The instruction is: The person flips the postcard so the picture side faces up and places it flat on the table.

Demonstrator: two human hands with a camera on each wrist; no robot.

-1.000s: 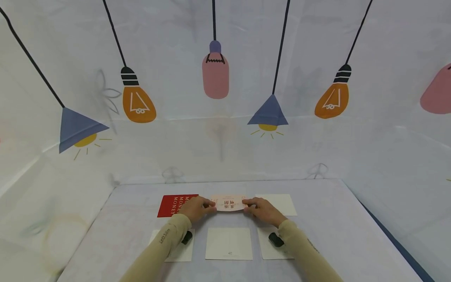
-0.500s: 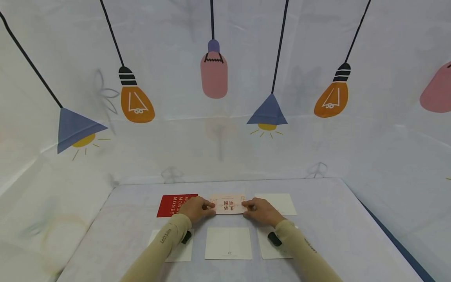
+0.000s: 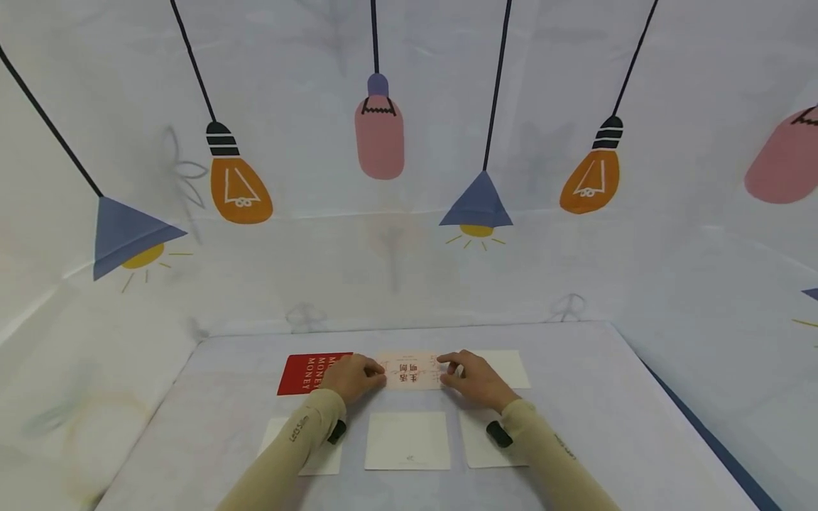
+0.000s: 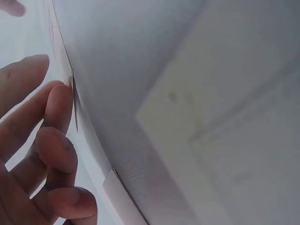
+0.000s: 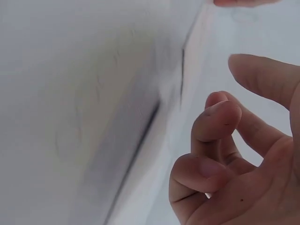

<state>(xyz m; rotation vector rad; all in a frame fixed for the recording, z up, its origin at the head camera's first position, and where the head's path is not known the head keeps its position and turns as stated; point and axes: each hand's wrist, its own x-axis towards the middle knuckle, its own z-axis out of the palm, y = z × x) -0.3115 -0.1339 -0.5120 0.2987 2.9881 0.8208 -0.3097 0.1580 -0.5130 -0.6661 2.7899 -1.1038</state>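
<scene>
A pale pink card with reddish characters lies flat on the white table in the head view, between both hands. My left hand is at its left edge; in the left wrist view a fingertip touches the card's edge, with the thumb held apart. My right hand hovers by the card's right edge, thumb and forefinger spread, with nothing between them. In the right wrist view the other fingers curl loosely. A red card printed with MONEY is partly hidden behind the left hand.
A cream card lies behind the right hand. Along the front are three more cream cards: one in the middle, one under the left forearm and one under the right. A white sheet wall with printed lamps stands behind.
The pink card's raised front edge has come down flat. My right fingers have let go of it and spread apart. The head view has turned slightly right.
</scene>
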